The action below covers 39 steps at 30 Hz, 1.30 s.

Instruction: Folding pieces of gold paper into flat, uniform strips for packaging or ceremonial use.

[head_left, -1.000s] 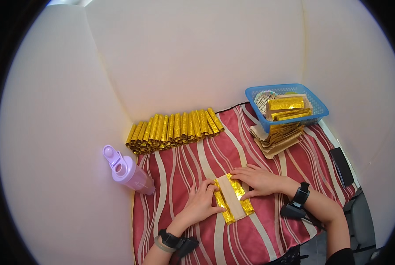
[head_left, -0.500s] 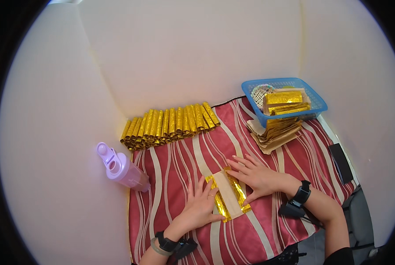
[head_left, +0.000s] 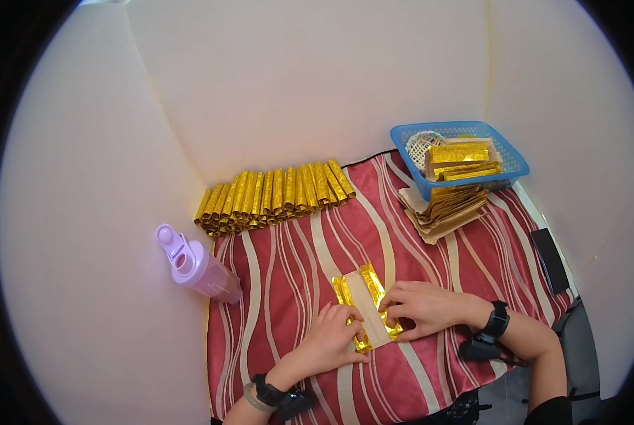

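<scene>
A sheet of tan paper with gold foil (head_left: 366,306) along both long sides lies slightly tilted on the cloth in front of me. My left hand (head_left: 325,340) is closed at its near left edge, fingers bent over the foil and thumb at the lower corner. On the opposite side, my right hand (head_left: 430,309) has its fingers curled onto the right foil strip, the thumb by the near right corner. Parts of both foil strips are hidden under my fingers. The far end of the sheet lies uncovered.
Rolled gold paper tubes (head_left: 274,196) are piled at the back left. A lilac shaker bottle (head_left: 198,265) leans beside them. At the back right, a blue basket (head_left: 461,130) holds foil papers, with a paper stack (head_left: 444,214) before it. A black flat object (head_left: 548,262) lies on the striped cloth (head_left: 278,283).
My hands have gone from spread flat on the sheet to fingers curled at its edges. Both have drawn back toward the near end, uncovering the far foil.
</scene>
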{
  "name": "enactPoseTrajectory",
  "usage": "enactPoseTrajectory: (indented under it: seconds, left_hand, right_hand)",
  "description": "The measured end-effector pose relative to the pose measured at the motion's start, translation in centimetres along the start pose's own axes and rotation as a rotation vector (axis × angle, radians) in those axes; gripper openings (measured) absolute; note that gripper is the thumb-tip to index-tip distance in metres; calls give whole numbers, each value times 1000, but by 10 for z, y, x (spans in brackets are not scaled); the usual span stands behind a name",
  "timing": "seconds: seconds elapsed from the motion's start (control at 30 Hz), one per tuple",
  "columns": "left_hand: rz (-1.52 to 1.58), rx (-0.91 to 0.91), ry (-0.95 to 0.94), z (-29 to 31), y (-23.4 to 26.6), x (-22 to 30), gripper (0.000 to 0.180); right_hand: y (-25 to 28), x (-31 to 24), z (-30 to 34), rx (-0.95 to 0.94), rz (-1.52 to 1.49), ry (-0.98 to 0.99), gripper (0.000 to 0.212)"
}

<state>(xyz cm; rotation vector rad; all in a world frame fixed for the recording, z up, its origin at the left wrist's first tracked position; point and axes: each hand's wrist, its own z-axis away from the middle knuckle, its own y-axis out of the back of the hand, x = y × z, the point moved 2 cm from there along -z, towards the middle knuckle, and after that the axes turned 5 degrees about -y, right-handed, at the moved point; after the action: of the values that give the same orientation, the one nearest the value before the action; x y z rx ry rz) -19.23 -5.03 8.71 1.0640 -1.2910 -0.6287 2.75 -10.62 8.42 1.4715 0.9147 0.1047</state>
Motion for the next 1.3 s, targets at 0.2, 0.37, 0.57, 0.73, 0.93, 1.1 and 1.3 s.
enactPoseTrajectory:
  seconds: [0.2, 0.37, 0.57, 0.73, 0.93, 1.1, 1.3]
  left_hand:
    - [-33, 144, -19, 6, -9, 0, 24]
    - [-71, 143, 76, 7, -4, 10, 19]
    - [-47, 138, 136, 8, -11, 4, 19]
    - [-80, 164, 186, 6, -10, -6, 18]
    - [-71, 413, 358, 7, -5, -35, 16]
    - [-145, 555, 409, 1, 0, -41, 18]
    - [-431, 472, 242, 2, -10, -20, 26]
  right_hand:
    - [-2, -2, 0, 34, -16, 16, 16]
    - [-5, -1, 0, 55, -1, 2, 13]
    - [-5, -4, -1, 55, 18, 25, 14]
    - [-11, 2, 2, -33, -5, 70, 15]
    - [-17, -8, -4, 31, -25, 176, 30]
    - [-27, -17, -11, 18, -9, 163, 44]
    - [-30, -21, -9, 49, 52, 159, 49]
